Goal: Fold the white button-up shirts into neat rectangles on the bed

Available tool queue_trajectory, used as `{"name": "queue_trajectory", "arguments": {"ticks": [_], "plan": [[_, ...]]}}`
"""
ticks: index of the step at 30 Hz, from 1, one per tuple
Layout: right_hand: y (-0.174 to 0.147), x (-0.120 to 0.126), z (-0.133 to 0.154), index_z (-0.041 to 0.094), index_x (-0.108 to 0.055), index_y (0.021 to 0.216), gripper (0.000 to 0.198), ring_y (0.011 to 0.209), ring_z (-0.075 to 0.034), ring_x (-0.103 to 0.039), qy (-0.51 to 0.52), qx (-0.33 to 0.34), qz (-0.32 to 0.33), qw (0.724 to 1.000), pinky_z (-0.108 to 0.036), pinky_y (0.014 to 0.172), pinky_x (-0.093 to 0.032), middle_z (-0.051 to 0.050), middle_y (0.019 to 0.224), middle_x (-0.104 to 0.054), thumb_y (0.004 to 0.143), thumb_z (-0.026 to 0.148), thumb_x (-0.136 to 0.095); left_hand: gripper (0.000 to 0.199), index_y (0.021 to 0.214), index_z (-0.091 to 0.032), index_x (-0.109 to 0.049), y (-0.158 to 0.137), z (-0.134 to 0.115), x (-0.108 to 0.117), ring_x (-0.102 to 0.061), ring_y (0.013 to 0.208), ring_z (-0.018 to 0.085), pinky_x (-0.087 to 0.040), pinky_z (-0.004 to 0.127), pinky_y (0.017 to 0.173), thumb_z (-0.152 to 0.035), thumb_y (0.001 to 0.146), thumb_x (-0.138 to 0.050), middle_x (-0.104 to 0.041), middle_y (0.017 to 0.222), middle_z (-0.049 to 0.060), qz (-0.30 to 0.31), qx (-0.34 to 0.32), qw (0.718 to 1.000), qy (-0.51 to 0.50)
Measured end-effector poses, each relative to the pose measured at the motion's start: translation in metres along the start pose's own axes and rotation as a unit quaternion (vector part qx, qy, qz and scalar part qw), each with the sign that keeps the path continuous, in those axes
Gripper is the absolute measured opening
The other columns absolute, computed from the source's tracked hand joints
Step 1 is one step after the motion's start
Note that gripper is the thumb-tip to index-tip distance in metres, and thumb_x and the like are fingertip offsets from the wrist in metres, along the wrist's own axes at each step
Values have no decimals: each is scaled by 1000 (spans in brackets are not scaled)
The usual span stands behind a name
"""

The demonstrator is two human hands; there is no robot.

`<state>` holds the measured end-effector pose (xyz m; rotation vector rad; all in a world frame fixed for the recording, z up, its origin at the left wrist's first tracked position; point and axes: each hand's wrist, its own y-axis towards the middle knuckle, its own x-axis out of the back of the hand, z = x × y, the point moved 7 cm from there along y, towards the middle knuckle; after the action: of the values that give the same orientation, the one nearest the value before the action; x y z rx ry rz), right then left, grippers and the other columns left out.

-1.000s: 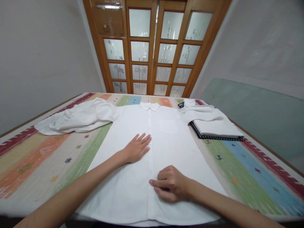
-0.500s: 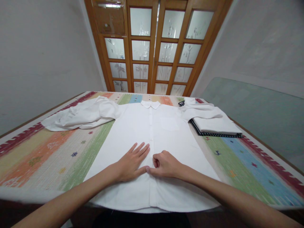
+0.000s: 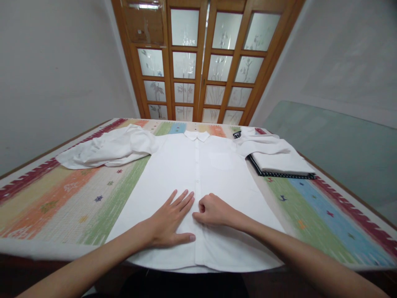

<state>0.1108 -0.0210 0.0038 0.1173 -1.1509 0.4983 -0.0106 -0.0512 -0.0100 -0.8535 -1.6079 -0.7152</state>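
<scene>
"Live over the worktop, what's the count?"
"One left hand, one right hand: two in all!"
"And clothing?"
"One spread shirt, one collar, two sleeves, one reaching toward each side edge!"
"Any folded pile?"
"One, near the right edge, layers uncountable!"
"Glass panes beyond the far edge?"
"Fifteen in sight!"

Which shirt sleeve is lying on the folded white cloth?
The right sleeve: it lies across the folded white cloth, while the left sleeve rests crumpled on the colourful tablecloth.
</scene>
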Motion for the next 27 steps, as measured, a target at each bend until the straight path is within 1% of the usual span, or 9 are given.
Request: {"name": "queue_trajectory", "arguments": {"ticks": [3,5,8,11,14,17,20,23,27], "plan": [[0,0,-2,15,-65,56,22,50,-11,-48,8,-16,-17,1000,-23,52,-31,-4,53,-63,73,27,-59,79,154,-15,-18,2,2,3,-15,148,29,-8,51,119,-63,93,-36,-24,159,14,-8,9,1000,-21],[-1,0,-4,15,-64,56,22,51,-11,-48,28,-22,-23,999,-24,52,-31,-4,54,-63,73,26,-57,64,150,-18,-31,5,5,6,-23,146,27,-14,50,119,-51,96,-39,-34,155,11,-33,21,998,-41],[-3,1,-6,16,-57,52,23,50,-10,-46,77,-7,-21,997,-23,52,-30,0,48,-56,73,22,-55,41,133,-20,-53,11,8,14,-40,136,25,-27,46,115,-33,95,-46,-51,143,9,-87,43,992,-78],[-6,0,-13,17,-51,53,18,47,-9,-45,165,15,-7,986,-21,50,-31,4,45,-50,71,18,-53,29,116,-20,-64,17,5,21,-54,118,24,-42,42,103,-25,90,-51,-62,126,9,-117,52,985,-112],[-9,-9,-26,18,-54,65,7,39,-7,-44,276,-6,33,961,-19,45,-32,7,47,-53,71,16,-51,23,106,-21,-69,24,-2,25,-57,102,23,-46,39,91,-23,89,-54,-64,109,8,-120,55,983,-128],[-10,-16,-35,19,-56,73,6,35,-7,-43,349,-21,60,935,-18,39,-30,8,49,-55,70,16,-51,18,99,-20,-69,30,-5,25,-57,97,22,-47,36,87,-23,88,-56,-62,100,7,-111,70,981,-144],[-11,-18,-37,19,-55,74,7,33,-7,-42,376,-14,62,924,-18,37,-28,10,47,-52,69,15,-52,12,91,-19,-67,34,-4,21,-58,93,20,-47,32,83,-20,85,-57,-62,94,5,-94,89,976,-174],[-10,-20,-37,19,-56,75,8,33,-7,-41,390,-6,69,918,-18,37,-28,11,45,-50,69,14,-52,10,87,-18,-64,36,-2,20,-59,85,17,-46,29,78,-17,83,-55,-62,89,4,-84,108,969,-208],[-10,-20,-38,18,-57,76,8,34,-7,-43,389,0,67,919,-18,39,-29,11,46,-51,70,14,-53,10,83,-18,-63,37,3,19,-60,76,16,-45,27,69,-18,80,-53,-63,82,2,-69,147,958,-236]]}}
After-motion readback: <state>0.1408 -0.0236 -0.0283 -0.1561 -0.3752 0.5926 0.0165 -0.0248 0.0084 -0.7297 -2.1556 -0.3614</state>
